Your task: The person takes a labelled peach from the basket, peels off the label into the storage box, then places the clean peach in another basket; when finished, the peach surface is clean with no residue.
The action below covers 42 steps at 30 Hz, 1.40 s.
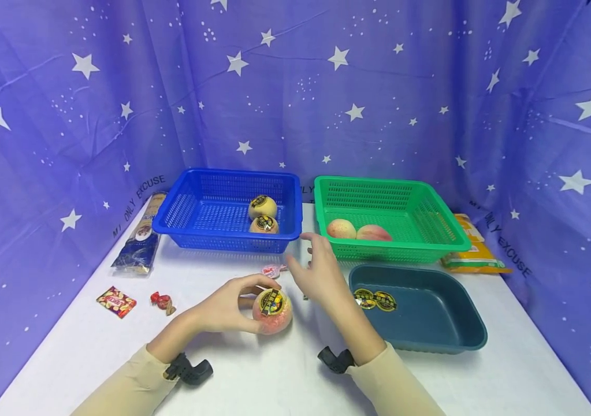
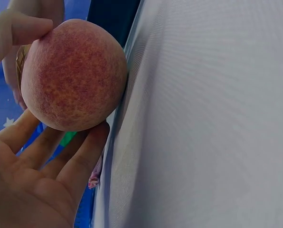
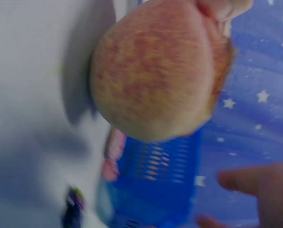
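While your left hand (image 1: 225, 305) grips the peach (image 1: 277, 325) by its sides at the white table (image 1: 285, 381), probably to leave its sticker (image 1: 272, 302) uncovered, your right hand (image 1: 318, 273) hovers nearby, fingers spread.

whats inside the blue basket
Two round labelled fruits at the basket's right end. The near wall hides the nearer fruit's bottom and anything low close behind it.

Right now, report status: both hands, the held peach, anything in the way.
Left hand grips stickered peach. Right hand empty, clear of it. Pink-wrapped candy between peach and blue basket; minor obstacle at most.
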Each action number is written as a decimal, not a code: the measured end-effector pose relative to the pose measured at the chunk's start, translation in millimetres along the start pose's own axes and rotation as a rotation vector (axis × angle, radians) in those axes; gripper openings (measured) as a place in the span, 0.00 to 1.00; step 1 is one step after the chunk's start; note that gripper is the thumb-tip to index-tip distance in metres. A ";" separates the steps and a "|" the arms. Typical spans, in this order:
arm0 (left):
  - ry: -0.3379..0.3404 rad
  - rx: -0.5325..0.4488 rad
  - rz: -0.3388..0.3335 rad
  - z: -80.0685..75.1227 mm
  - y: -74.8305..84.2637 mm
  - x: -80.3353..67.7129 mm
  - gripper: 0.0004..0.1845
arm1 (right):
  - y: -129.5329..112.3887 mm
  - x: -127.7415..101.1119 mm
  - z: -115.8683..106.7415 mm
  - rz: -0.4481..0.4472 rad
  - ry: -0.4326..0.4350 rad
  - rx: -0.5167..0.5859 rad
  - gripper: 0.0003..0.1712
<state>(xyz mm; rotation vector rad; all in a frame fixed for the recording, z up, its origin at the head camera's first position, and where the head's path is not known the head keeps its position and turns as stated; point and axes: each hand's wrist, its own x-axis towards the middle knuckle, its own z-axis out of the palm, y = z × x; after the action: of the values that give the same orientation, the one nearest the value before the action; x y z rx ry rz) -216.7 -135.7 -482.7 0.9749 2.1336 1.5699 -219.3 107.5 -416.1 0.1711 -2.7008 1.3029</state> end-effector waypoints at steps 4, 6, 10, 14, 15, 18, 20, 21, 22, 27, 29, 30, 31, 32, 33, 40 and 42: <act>-0.001 0.012 0.002 0.0 1.4 0.9 0.43 | -6.7 -14.9 -8.6 -0.160 -0.137 -0.084 0.25; -0.002 0.019 -0.003 0.0 1.8 0.9 0.44 | -8.9 -18.5 -10.2 -0.239 -0.239 -0.076 0.18; -0.001 0.028 -0.026 0.2 2.8 -0.3 0.45 | -10.8 -20.2 -11.4 -0.367 -0.448 -0.080 0.11; 0.004 0.029 -0.050 0.8 3.7 -1.8 0.44 | -10.4 -18.0 -12.5 -0.410 -0.552 -0.129 0.14; 0.004 0.030 -0.053 0.9 3.7 -2.0 0.44 | -10.6 -17.7 -12.9 -0.407 -0.564 -0.135 0.14; -0.003 0.037 -0.059 0.8 3.3 -2.0 0.42 | -10.9 -17.3 -14.4 -0.399 -0.589 -0.135 0.14; -0.005 0.038 -0.060 0.5 2.7 -1.7 0.41 | -11.2 -17.6 -15.2 -0.392 -0.599 -0.128 0.13; -0.006 0.038 -0.060 0.3 2.3 -1.6 0.40 | -11.0 -17.9 -15.3 -0.390 -0.603 -0.124 0.12; -0.006 0.039 -0.060 0.0 2.0 -1.5 0.40 | -10.7 -17.9 -15.3 -0.386 -0.606 -0.123 0.12; -0.005 0.041 -0.067 -0.5 -0.7 -1.1 0.41 | -10.2 -17.9 -13.7 -0.392 -0.593 -0.132 0.11; -0.008 0.040 -0.066 0.1 -0.9 -0.4 0.42 | -10.3 -18.1 -14.3 -0.407 -0.579 -0.135 0.11; -0.008 0.039 -0.065 0.3 -0.8 -0.3 0.42 | -10.4 -17.9 -14.7 -0.421 -0.570 -0.134 0.12; -0.007 0.037 -0.068 0.2 -0.4 -0.3 0.43 | -10.7 -17.7 -15.2 -0.432 -0.562 -0.131 0.12; -0.005 0.036 -0.068 0.1 0.3 -0.3 0.43 | -11.1 -17.4 -15.7 -0.439 -0.554 -0.127 0.12; -0.004 0.035 -0.069 -0.1 0.9 -0.4 0.42 | -11.7 -17.2 -16.5 -0.440 -0.547 -0.121 0.12; -0.002 0.010 -0.052 -0.4 0.9 -1.3 0.41 | -10.0 -18.8 -20.8 -0.411 -0.544 -0.041 0.08; -0.005 -0.003 -0.049 0.4 0.4 -1.1 0.41 | -8.9 -20.9 -23.9 -0.398 -0.551 -0.017 0.08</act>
<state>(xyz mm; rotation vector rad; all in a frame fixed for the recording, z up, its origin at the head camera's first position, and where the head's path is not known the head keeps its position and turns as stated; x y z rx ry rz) -215.6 -136.1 -482.7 0.9183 2.1348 1.5450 -195.5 121.6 -398.2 1.1532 -2.8626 1.2420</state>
